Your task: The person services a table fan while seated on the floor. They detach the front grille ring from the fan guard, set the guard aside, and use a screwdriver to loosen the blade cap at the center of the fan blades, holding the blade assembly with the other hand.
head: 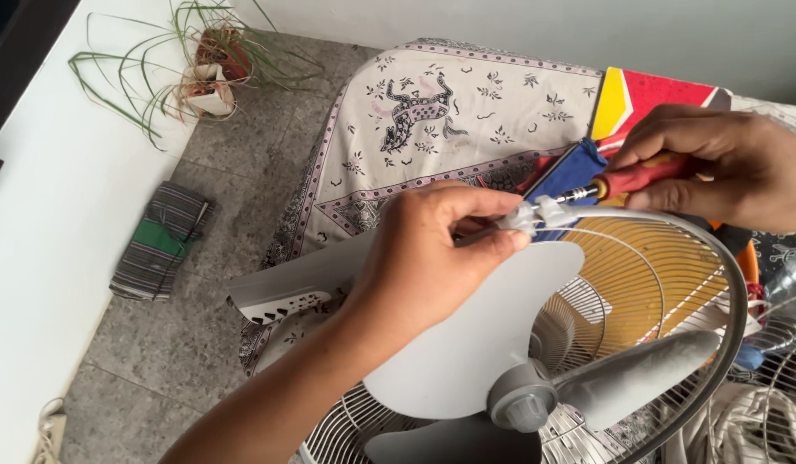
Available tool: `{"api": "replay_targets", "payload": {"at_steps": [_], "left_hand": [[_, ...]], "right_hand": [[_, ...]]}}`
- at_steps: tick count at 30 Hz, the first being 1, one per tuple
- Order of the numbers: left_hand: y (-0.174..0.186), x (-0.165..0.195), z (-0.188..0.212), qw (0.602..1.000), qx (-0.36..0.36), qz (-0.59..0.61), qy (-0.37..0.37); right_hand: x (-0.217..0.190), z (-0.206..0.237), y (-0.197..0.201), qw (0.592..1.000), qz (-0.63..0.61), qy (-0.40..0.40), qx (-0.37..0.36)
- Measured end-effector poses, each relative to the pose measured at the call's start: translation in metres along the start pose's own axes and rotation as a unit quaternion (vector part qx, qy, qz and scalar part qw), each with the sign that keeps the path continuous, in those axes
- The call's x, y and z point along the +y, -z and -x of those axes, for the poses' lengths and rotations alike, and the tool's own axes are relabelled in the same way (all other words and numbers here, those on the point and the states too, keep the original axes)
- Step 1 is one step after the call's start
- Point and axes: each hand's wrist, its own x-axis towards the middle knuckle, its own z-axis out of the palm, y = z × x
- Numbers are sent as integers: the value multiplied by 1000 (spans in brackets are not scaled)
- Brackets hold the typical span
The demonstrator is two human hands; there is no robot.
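Fan blade (475, 344) nearest. Left hand (432, 258) fingers pinch clip (535, 215) on guard rim (733, 283); right hand (716, 163) fist-grips screwdriver (625, 182), tip at clip. Risk: tip slips off, jabs L fingers.

Left hand (432, 249) and forearm bare to frame edge; no sleeve, ring or watch visible. Right hand (716, 163) bare; wrist cut off by frame edge.
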Motion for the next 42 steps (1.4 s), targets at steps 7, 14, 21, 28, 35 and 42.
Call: {"api": "replay_targets", "payload": {"at_steps": [7,14,21,28,35,42], "left_hand": [[-1,-2,1,1000,24,-3,-16],[3,-1,5,999,26,4,-26],[5,0,7,1000,22,18,-15],[3,0,6,999,29,24,-23],[0,4,5,999,23,-22,-17],[-1,2,1,999,19,-33,-32]], "right_hand": [[12,1,1,999,-18,7,-30],[45,4,9,969,-121,-188,-101],[37,10,-2,990,-141,-9,22],[14,8,0,996,79,6,52],[19,1,5,978,3,-195,-66],[5,3,5,988,-145,-19,-52]]}}
